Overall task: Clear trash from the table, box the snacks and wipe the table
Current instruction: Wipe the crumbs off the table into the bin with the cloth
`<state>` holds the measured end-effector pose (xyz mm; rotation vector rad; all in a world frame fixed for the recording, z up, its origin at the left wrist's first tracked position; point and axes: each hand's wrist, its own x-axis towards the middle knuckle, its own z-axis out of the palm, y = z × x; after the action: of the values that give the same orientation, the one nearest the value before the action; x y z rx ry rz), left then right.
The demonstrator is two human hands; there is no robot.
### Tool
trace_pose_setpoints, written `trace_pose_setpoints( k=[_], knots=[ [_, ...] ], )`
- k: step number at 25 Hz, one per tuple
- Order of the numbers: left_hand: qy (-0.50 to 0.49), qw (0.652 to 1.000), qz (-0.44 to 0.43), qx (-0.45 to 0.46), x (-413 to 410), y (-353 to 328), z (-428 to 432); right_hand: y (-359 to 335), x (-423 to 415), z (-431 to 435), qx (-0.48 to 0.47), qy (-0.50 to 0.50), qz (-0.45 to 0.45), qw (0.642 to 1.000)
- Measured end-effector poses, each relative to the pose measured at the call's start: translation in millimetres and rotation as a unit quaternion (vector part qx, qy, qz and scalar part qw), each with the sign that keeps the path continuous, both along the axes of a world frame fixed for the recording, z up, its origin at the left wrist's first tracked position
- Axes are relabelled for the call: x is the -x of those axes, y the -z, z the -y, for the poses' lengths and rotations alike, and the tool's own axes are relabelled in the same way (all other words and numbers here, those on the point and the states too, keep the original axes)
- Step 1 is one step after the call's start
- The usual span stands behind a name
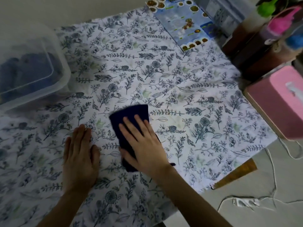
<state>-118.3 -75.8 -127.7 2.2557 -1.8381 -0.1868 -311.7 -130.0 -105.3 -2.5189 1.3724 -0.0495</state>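
Note:
A dark blue cloth (129,115) lies flat on the floral tablecloth (164,76) near the table's front middle. My right hand (142,141) presses down on the cloth with fingers spread, covering its near half. My left hand (80,154) rests flat on the tablecloth just left of the cloth, fingers together, holding nothing. A clear plastic box (31,66) with dark blue packets inside stands at the left edge.
A blue printed leaflet (185,22) lies at the far side. A pink tissue box (278,99) sits at the right edge, with brown containers (252,51) and colourful items behind it. White cables (272,177) trail on the floor at right.

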Motion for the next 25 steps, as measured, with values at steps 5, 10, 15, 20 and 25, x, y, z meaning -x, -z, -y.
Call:
trace_pose_setpoints(
  k=[5, 10, 15, 20, 25],
  knots=[
    [-0.006, 1.000, -0.005, -0.009, 1.8, -3.2, -0.1, 2.6, 103.3, -32.5, -0.008, -0.018, -0.032, 0.999],
    [-0.018, 1.000, -0.011, -0.022, 0.3, -4.0, 0.4, -6.7, 192.3, 28.2, 0.001, 0.159, -0.048, 0.986],
    [-0.015, 1.000, -0.010, -0.017, -0.9, -0.2, -0.3, 5.9, 147.9, 117.8, 0.042, 0.334, -0.046, 0.941],
    [-0.008, 1.000, -0.010, -0.013, -1.6, 0.5, -0.4, 10.3, 28.6, 114.4, 0.052, 0.251, -0.029, 0.966],
    [-0.004, 1.000, -0.011, -0.009, 0.7, -3.3, -1.1, -1.0, -28.6, 11.8, 0.007, 0.031, -0.010, 0.999]
  ],
)
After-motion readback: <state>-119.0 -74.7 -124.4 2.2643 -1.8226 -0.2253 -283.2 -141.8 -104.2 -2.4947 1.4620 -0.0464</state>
